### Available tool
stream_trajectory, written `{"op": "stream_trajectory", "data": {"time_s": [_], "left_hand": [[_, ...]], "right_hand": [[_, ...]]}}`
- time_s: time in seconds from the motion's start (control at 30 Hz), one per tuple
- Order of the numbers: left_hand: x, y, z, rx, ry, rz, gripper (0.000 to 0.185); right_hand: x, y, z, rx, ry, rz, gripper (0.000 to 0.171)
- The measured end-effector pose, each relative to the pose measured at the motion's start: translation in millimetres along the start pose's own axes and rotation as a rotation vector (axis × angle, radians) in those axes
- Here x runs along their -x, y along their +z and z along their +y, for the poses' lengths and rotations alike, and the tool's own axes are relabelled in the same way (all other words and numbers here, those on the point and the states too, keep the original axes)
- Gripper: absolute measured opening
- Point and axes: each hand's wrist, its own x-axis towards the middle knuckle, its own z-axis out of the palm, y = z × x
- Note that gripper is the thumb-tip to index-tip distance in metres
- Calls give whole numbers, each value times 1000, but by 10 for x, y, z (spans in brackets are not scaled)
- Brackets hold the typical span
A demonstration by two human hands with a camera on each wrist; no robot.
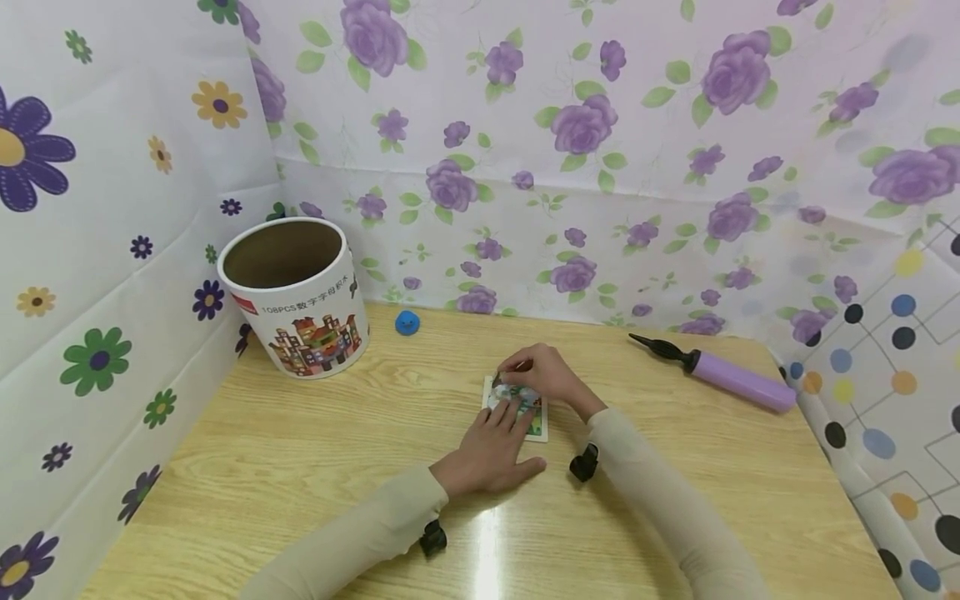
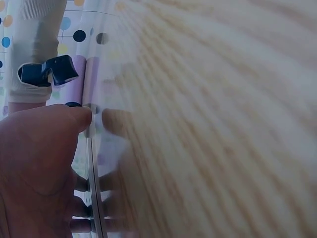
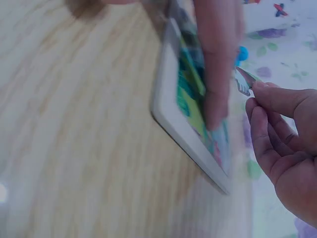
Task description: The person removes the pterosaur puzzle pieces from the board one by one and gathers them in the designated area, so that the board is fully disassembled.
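Observation:
A small picture puzzle (image 1: pixel 535 432) in a pale frame lies flat on the table, showing green and yellow artwork. Across its lower part the left hand (image 1: pixel 491 450) rests with straight fingers, its thumb spread toward the right. One left finger (image 3: pixel 218 74) presses onto the picture in the right wrist view. Over the far left corner, the right hand (image 1: pixel 546 373) pinches a thin puzzle piece (image 3: pixel 242 82) between thumb and index finger, the piece tilted up from the board. Much of the artwork is hidden under both hands.
A large white bucket (image 1: pixel 318 333) printed with building blocks stands at the back left. Beside it sits a small blue toy (image 1: pixel 407 322). Toward the right lies a purple hand pump (image 1: pixel 738 379) with a black nozzle. Patterned cloths (image 1: pixel 525 250) border the wooden table (image 1: pixel 337 433).

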Motion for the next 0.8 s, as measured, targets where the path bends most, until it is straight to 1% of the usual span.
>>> {"op": "stream_trajectory", "data": {"time_s": [0.1,0.27,0.37,0.6,0.8], "left_hand": [[-2,-11,-4,10,3,-5,83],[2,-18,-6,5,8,0,83],[11,-16,-7,-5,7,3,83],[7,12,-25,-5,10,10,84],[-1,28,-19,1,8,10,84]], "right_hand": [[52,-93,35,-4,-5,29,20],[189,-265,105,4,36,71,19],[281,-357,151,7,64,80,17],[454,-511,294,12,103,47,17],[571,-576,421,29,124,28,17]]}}
